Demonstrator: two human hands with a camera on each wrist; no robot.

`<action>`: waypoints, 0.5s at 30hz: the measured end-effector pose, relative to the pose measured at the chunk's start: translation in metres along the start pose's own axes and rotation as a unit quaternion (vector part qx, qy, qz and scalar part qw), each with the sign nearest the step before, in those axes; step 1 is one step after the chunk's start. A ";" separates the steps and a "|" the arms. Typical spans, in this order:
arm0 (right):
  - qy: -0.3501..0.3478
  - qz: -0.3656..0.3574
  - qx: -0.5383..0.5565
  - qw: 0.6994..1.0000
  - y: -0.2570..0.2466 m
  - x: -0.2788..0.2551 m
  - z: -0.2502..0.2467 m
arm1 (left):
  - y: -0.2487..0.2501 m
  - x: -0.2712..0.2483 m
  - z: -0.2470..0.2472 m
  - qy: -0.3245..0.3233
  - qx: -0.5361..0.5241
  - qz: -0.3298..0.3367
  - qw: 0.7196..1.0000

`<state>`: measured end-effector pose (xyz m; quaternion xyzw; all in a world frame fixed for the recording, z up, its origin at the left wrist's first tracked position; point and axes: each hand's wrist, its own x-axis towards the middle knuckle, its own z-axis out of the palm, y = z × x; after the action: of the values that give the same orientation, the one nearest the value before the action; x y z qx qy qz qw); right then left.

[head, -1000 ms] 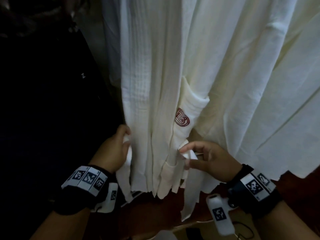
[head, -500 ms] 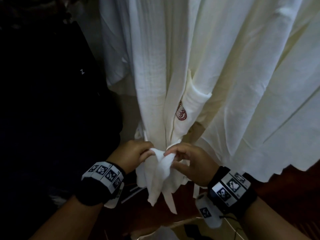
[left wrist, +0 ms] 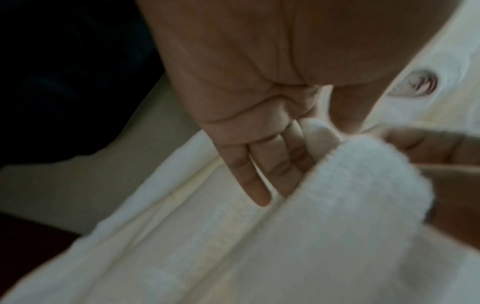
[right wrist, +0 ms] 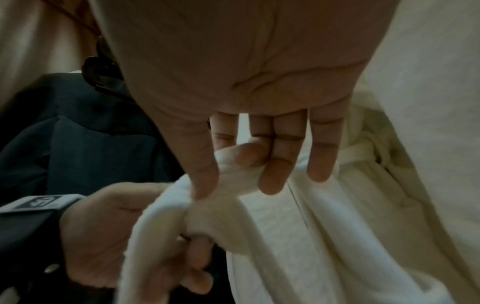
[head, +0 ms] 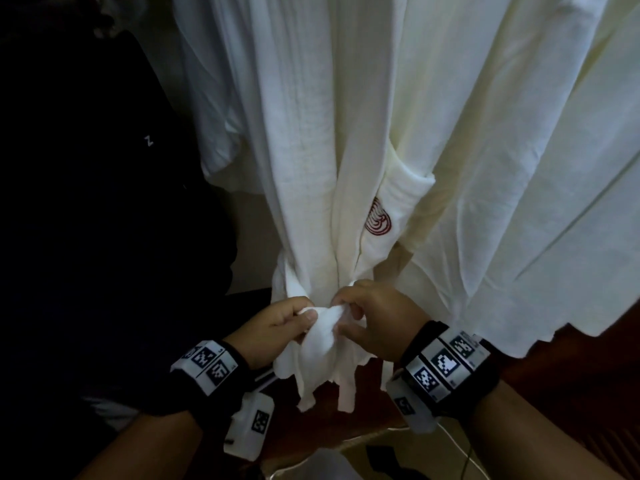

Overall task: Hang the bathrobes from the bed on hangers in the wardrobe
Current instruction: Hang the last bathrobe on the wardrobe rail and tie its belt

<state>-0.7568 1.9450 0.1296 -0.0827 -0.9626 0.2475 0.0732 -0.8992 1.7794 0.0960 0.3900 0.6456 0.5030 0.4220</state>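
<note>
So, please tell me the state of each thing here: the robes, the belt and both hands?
Front bathrobe: hanging, waist gathered.
Belt: ends crossed in front, not pulled tight.
Left hand: pinching one belt end.
Right hand: pinching the other end.
Bathrobe on the right: hanging loose.

Hanging bathrobes (head: 311, 150) crowd the front and right, a dark garment (head: 104, 202) blocks left; only below the hems lies open.
</note>
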 end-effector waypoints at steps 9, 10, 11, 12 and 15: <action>-0.026 0.122 0.506 0.854 0.004 -0.010 0.042 | 0.000 -0.001 -0.004 0.073 -0.048 0.043 0.995; -0.022 0.128 0.534 0.835 0.002 -0.010 0.035 | -0.004 0.001 -0.007 0.094 -0.030 0.040 0.994; -0.030 0.134 0.560 0.817 -0.002 -0.009 0.026 | -0.008 0.003 -0.009 0.116 -0.012 0.037 0.992; -0.046 0.135 0.571 0.808 -0.006 -0.009 0.014 | -0.013 0.005 -0.012 0.141 0.013 0.036 0.989; -0.060 0.107 0.559 0.820 -0.019 -0.005 -0.026 | -0.025 0.009 -0.023 0.214 0.142 0.028 0.966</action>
<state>-0.7494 1.9399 0.1606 -0.1153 -0.6464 0.7539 0.0218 -0.9260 1.7758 0.0737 0.3474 0.7745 0.4894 0.1998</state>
